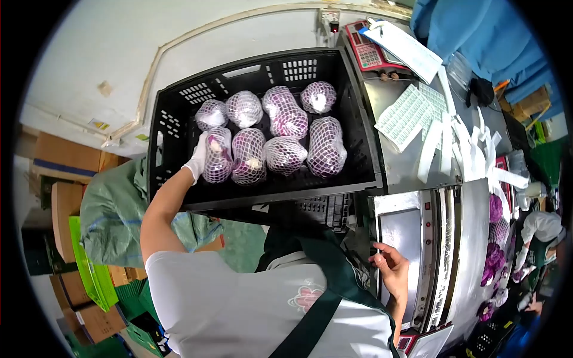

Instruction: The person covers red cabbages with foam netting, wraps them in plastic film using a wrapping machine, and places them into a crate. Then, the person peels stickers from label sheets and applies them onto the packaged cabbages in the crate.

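Note:
My left hand (198, 159), in a white glove, reaches into a black plastic crate (280, 194) and is closed against the side of a red cabbage (217, 161) in white foam netting. Its fingertips are partly hidden by the crate wall and the cabbage. Several more netted red cabbages (326, 146) lie in two rows in the crate. My right hand (392, 271) is bare, with bent fingers held apart at the near edge of a metal wrapping machine (399, 232). No object shows in it.
A red scale (367, 51), a clipboard (406, 49), label sheets (406, 116) and white net sleeves (477, 146) lie on the metal bench at right. Loose red cabbages (493, 256) and a co-worker (540, 235) are further right. A green tarp bundle (113, 209) and cardboard boxes (98, 322) stand left.

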A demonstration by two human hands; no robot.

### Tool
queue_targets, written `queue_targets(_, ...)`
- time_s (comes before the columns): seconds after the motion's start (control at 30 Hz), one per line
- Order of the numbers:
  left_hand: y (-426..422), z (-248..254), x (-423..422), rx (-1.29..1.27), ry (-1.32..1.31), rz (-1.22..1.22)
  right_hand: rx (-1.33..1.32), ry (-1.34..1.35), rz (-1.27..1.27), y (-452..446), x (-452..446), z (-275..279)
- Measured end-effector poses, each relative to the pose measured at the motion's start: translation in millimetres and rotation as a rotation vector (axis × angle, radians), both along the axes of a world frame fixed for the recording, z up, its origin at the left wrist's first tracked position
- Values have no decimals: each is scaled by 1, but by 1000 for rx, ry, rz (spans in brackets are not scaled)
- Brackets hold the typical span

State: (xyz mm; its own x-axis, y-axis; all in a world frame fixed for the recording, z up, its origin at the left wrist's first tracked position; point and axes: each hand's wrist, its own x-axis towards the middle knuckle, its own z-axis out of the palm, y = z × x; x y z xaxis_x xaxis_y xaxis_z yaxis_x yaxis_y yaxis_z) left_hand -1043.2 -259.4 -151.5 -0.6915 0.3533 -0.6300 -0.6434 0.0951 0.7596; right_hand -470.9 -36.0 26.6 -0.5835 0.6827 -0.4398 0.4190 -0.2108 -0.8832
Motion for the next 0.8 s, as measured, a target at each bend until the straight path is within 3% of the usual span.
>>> queue_targets(0.1, -15, -48, -44, -382, 216, -56, -9, -17, -2, -5, 1, -5)
queue_targets(0.13, -6, -23, -31, -568, 297, -114, -6, -31, 8, -7, 3, -6)
queue_targets(0.17, 0, 9, -22, -1021, 581, -402, -16, -37, 6, -8, 5, -9)
queue_targets(0.2, 7, 31, -2, -1143, 741, -428, 12, -53, 36, -9, 5, -5)
queue_targets(0.23, -5, 7, -18, -1181, 755, -446, 29, -54, 53, -11, 7, -6)
queue_targets(0.27, -26, -12, -18, -1147, 1095, -601, 55, -56, 40, -13, 11, -7)
queue_targets(0.3, 8, 46, 18, -1372, 1010, -760, 82, -53, 75, -14, 15, -6)
queue_targets(0.33, 2, 21, -9, -1509, 1062, -903, 112, -58, 94, -13, 22, -6)
queue_targets(0.37, 23, 62, 25, -1467, 1053, -908, 147, -38, 76, -14, 29, -6)
queue_targets(0.4, 11, 40, 0, -1399, 1234, -907, 181, -19, 64, -15, 38, -6)
queue_targets(0.43, 5, 21, -27, -1522, 1318, -985, 231, 8, 24, -18, 50, -5)
queue_targets(0.47, 9, 15, -50, -1417, 1299, -1005, 279, 37, 2, -20, 60, -5)
queue_targets(0.5, 40, 62, 2, -1362, 1316, -851, 307, 60, -42, -22, 72, -9)
queue_targets(0.53, 52, 53, -23, -1266, 1379, -898, 320, 54, -120, -25, 88, -4)
queue_targets(0.57, 92, 93, 32, -1345, 1321, -695, 320, 15, -139, -26, 104, 4)
queue_targets(0.67, 176, 146, 114, -857, 1478, -569, 367, -60, -235, -29, 154, 28)
queue_targets(0.73, 227, 147, 155, -329, 1606, -568, 398, -73, -332, -30, 193, 40)
queue_targets(0.8, 264, 173, 251, -57, 1536, -668, 450, -38, -483, -28, 232, 42)
